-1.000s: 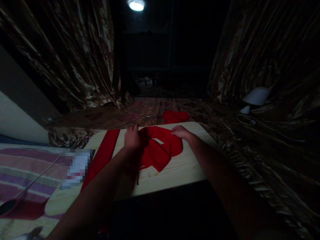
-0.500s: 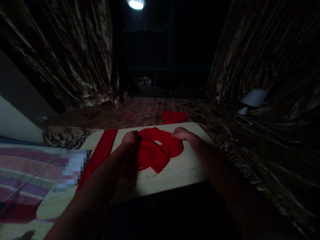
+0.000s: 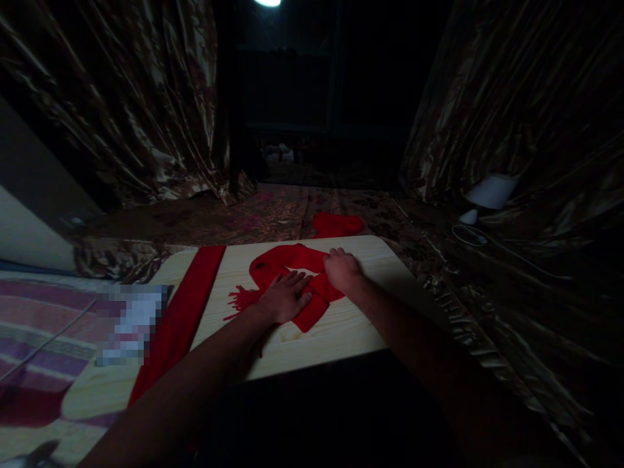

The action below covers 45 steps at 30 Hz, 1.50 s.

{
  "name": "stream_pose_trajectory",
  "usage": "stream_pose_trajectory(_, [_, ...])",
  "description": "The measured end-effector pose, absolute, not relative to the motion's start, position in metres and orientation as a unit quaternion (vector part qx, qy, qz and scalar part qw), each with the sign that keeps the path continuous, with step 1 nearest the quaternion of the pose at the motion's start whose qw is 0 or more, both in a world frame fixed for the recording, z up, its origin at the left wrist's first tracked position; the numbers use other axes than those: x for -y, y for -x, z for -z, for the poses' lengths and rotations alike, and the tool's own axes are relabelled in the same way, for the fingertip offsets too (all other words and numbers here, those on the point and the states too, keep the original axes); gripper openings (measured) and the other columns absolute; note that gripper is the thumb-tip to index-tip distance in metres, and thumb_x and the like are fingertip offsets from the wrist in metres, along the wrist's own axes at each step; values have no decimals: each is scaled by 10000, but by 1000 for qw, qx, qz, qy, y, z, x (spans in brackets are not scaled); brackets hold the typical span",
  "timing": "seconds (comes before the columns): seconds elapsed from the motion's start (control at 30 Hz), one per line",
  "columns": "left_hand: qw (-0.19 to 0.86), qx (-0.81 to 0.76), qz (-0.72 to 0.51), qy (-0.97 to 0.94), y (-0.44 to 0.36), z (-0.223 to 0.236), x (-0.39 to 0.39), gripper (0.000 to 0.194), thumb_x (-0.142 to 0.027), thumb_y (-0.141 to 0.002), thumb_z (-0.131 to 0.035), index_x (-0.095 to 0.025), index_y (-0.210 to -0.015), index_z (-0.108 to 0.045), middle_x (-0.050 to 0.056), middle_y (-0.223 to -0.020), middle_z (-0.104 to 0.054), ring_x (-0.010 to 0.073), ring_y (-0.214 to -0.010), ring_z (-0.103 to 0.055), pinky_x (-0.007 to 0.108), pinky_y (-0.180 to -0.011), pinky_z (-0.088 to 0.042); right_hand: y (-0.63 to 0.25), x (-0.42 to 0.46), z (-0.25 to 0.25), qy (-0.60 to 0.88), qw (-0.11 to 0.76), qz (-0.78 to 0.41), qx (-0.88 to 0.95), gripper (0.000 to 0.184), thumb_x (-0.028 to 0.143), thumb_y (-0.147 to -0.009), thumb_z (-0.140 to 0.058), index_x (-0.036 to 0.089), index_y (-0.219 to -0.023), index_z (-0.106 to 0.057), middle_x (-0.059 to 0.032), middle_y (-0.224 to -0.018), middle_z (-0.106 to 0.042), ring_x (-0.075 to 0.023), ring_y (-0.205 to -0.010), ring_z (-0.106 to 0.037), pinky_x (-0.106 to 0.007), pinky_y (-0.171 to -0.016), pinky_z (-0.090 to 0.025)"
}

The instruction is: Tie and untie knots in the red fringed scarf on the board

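Observation:
A red scarf (image 3: 273, 258) with a fringed end lies looped and crossed over itself on a pale wooden board (image 3: 302, 357). My left hand (image 3: 283, 300) rests flat on the crossed part, fingers spread, with the fringe to its left. At the right side of the loop, my right hand (image 3: 342, 268) has its fingers curled on the scarf's edge. Some of the fabric under both hands is hidden.
A long red strip (image 3: 192, 299) crosses the board's left side, near a blurred white packet (image 3: 131, 325). Another red cloth (image 3: 336, 224) lies beyond the far edge. A white lamp (image 3: 492, 190) with a cord stands at right. Curtains (image 3: 185, 97) hang behind.
My left hand has let go of the loop's upper left and moved nearer, flattening onto the crossed part. My right hand has shifted slightly left and down along the loop.

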State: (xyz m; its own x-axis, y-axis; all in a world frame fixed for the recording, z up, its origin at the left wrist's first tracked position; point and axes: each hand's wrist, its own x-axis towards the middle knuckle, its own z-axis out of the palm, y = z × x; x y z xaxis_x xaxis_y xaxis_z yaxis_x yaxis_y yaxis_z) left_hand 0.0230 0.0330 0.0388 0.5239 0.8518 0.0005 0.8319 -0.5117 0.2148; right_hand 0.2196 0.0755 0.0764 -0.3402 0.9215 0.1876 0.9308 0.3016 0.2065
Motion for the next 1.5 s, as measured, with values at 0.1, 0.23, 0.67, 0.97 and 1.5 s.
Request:
stream_pose_trajectory(0.1, [101,-530,-29,-841,-30,-37,-28,697,-560,-1008,-172,-179,-1571,-323,111,-1625,-321,338,-1502,-261,570,-1185,-227,-225,-89,-89,629,81,169,754,334,140,-977,-359,161,-1202,-604,-189,-1243,-581,-266,-1103,-563,-324,-812,-505])
stream_pose_trajectory(0.23, [75,-559,-45,-825,-40,-47,-26,654,-561,-1004,-186,-224,-1485,-474,109,-1535,-478,371,-1393,-430,571,-1084,-366,-238,-102,-93,664,55,138,733,349,117,-969,-362,163,-1227,-593,-182,-1223,-591,-249,-1075,-610,-311,-826,-514])
stream_pose_trajectory(0.67, [-127,-659,-154,-725,-5,-56,-44,593,-491,-899,-556,-131,-1365,-491,239,-1401,-509,379,-1265,-478,491,-976,-421,-243,-118,-84,655,63,35,752,336,293,-977,-417,199,-1206,-645,-130,-1142,-706,-244,-1054,-665,-318,-880,-490])
stream_pose_trajectory(0.97, [-13,-681,-31,-731,-3,-61,-76,620,-631,-907,-431,-140,-1270,-534,221,-1067,-693,361,-987,-678,449,-809,-515,-234,-130,-103,686,115,-8,719,395,322,-967,-393,184,-1158,-710,-140,-1153,-729,-255,-1076,-675,-310,-890,-494])
stream_pose_trajectory(1.5, [54,-626,-64,-775,45,-67,-95,476,-310,-922,-465,-251,-1384,-564,139,-1383,-607,294,-1280,-561,407,-1033,-450,-251,-125,-86,615,-6,77,785,360,134,-942,-412,149,-1190,-674,-167,-1120,-714,-259,-1031,-680,-340,-868,-505])
